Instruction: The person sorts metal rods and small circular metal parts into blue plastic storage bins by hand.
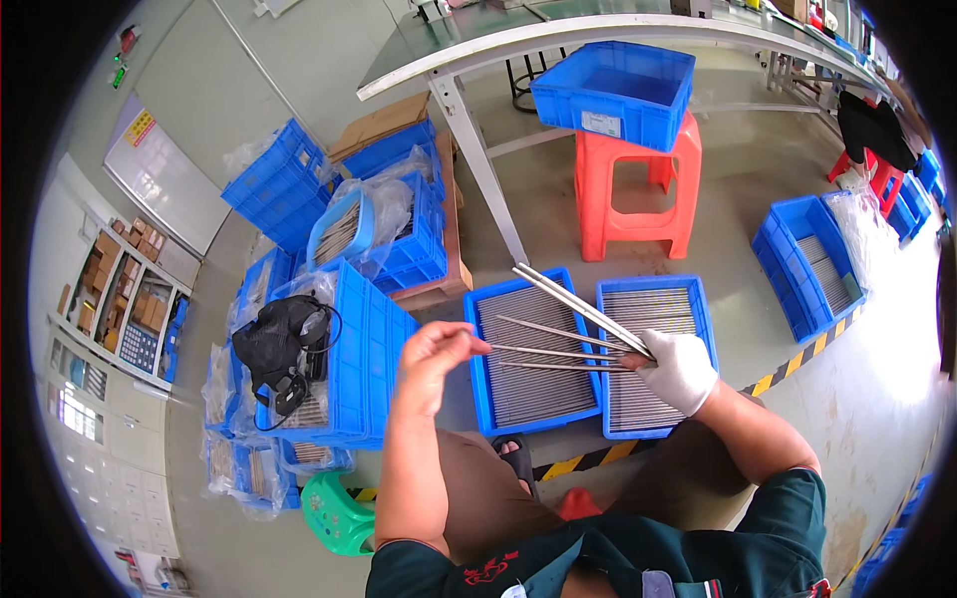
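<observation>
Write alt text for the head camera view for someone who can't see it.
A white-gloved right hand holds a fan of thin grey rods above two blue crates lined with similar rods, the bare left hand close to the rod tips. Ahead, a blue bin sits on a red stool; more blue crates are stacked at left.

Rods (538, 389) lie in two trays (638, 434) side by side, apparently on the floor (837, 429); beyond them, a bin (648, 128) rests on a stool (595, 189); stacked crates (367, 349) stand left.
</observation>
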`<state>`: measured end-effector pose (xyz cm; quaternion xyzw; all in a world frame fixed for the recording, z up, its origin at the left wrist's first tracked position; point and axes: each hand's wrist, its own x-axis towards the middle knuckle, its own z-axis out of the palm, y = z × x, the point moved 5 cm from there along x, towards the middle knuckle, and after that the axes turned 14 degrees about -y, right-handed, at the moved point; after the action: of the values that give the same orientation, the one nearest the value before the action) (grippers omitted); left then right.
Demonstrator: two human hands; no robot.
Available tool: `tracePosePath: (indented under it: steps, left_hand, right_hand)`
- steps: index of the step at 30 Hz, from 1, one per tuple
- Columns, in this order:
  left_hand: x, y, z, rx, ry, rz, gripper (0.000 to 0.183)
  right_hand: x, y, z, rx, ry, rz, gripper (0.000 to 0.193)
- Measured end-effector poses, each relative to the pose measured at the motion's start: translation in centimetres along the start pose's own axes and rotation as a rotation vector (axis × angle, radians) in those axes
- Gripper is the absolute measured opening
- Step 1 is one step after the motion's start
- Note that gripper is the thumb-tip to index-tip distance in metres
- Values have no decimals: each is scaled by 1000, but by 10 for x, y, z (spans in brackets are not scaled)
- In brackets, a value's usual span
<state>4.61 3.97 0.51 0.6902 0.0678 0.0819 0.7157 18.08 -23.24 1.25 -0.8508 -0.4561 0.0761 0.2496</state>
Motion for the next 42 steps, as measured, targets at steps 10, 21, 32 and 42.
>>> tracePosePath:
  steps: [10,21,32,42]
  left_hand:
    - [6,-6,17,-140,-132,-85,27]
    - [4,-4,16,-115,-135,-95,26]
    - [3,2,18,-135,-236,-8,17]
    - [2,-17,41,-237,-199,-161,15]
  right_hand:
    - [0,-5,9,55,-121,-28,27]
    - [-4,-11,5,-26,-107,-33,28]
    - [-6,-11,7,-1,-129,-68,29]
    - [-7,-20,4,-145,-96,-86,28]
